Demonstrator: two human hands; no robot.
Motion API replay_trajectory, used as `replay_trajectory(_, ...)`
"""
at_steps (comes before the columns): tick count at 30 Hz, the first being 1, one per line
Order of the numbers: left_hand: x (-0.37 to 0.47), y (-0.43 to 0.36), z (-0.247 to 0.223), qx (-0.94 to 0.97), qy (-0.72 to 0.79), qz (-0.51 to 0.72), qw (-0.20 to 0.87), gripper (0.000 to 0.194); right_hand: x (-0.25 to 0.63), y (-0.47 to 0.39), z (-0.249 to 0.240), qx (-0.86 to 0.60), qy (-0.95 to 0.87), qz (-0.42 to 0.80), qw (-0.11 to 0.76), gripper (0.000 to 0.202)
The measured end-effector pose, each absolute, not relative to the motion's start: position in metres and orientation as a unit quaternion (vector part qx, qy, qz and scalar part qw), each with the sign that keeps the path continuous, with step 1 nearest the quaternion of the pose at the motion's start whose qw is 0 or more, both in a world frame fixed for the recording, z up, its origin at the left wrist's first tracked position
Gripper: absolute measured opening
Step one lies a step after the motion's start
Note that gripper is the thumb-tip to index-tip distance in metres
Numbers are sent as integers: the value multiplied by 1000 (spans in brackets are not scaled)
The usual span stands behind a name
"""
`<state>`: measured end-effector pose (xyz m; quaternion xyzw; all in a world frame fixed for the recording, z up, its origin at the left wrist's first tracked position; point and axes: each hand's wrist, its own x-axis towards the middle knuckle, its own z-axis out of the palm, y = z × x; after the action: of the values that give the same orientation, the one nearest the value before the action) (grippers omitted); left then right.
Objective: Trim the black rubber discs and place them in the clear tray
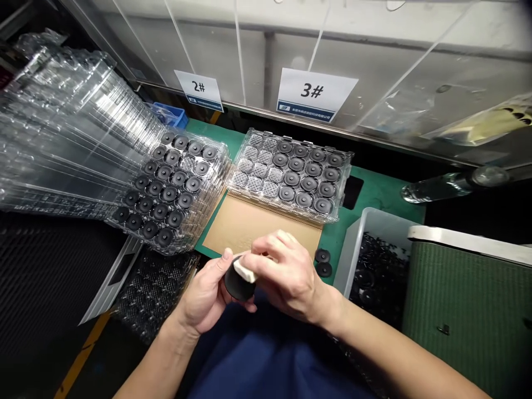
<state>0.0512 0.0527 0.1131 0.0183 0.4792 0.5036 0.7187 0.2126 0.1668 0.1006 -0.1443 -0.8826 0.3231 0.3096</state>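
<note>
Low in front of my body, my left hand (pixel 203 293) grips a round black disc (pixel 238 287) by its edge, with the dark face turned up. My right hand (pixel 288 274) pinches a small white pad (pixel 244 271), which rests against the upper part of that disc. Whether the pad is folded cloth or a block I cannot tell. Beyond the hands, a clear plastic tray (pixel 282 204) holds black discs in its right-hand pockets, while several left-hand pockets are bare. Two loose black discs (pixel 323 270) lie on the green tabletop (pixel 369 191), to the right of my right hand.
Left of the tray is a stack of clear trays (pixel 203 216) topped with black discs, and more nested trays (pixel 75 127) lean there. Brown cardboard (pixel 236 224) lies under the tray's front. A translucent bin (pixel 353 249) of black parts and a green conveyor belt (pixel 465 310) stand right.
</note>
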Motion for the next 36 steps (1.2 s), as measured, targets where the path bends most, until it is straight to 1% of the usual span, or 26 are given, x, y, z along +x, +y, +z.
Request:
replay_trajectory(2,54,55,113,-1,469,528,708,42,209,166,102,-150,-883,314,316,20)
replay_trajectory(3,57,56,113,-3,476,560,677,37,207,164,102,-181,-869,334,317,19)
replay_trajectory(4,59,57,113,4,493,600,630,33,205,161,102,-226,-843,376,311,18)
replay_trajectory(6,64,59,113,42,536,668,514,35,202,155,101,-306,-763,502,267,19)
replay_trajectory(8,66,58,112,83,563,696,437,36,199,150,101,-325,-698,603,210,25)
replay_trajectory(9,67,57,111,93,568,700,422,36,199,149,101,-318,-688,621,198,27)
replay_trajectory(11,64,54,110,86,567,691,440,37,199,150,100,-305,-715,587,227,22)
replay_trajectory(14,57,51,110,62,544,629,553,38,201,160,99,-253,-792,476,284,16)
replay_trajectory(17,52,49,109,32,494,555,669,38,203,171,101,-142,-855,403,294,18)
replay_trajectory(19,52,49,108,3,460,532,711,43,204,175,101,-82,-879,363,299,20)
replay_trajectory(20,52,49,107,-11,451,538,712,42,203,174,101,-78,-884,351,300,21)
replay_trajectory(22,54,50,106,-17,464,587,663,35,202,170,99,-149,-866,373,299,19)
replay_trajectory(23,55,51,106,-7,483,622,616,35,201,167,97,-205,-840,416,282,18)
replay_trajectory(25,55,53,105,31,527,673,518,41,200,160,93,-297,-759,537,217,21)
replay_trajectory(27,54,54,104,57,549,685,475,43,200,155,89,-321,-702,615,160,24)
replay_trajectory(28,53,54,104,58,549,679,484,43,200,155,88,-318,-702,616,160,24)
replay_trajectory(29,52,53,103,52,544,664,510,42,201,156,88,-313,-720,592,181,21)
replay_trajectory(32,49,48,100,32,511,595,619,36,204,164,89,-237,-806,477,259,16)
replay_trajectory(34,48,46,98,21,477,557,679,32,206,172,91,-147,-849,428,272,20)
replay_trajectory(36,50,46,97,-3,440,536,720,37,207,176,93,-78,-876,390,271,23)
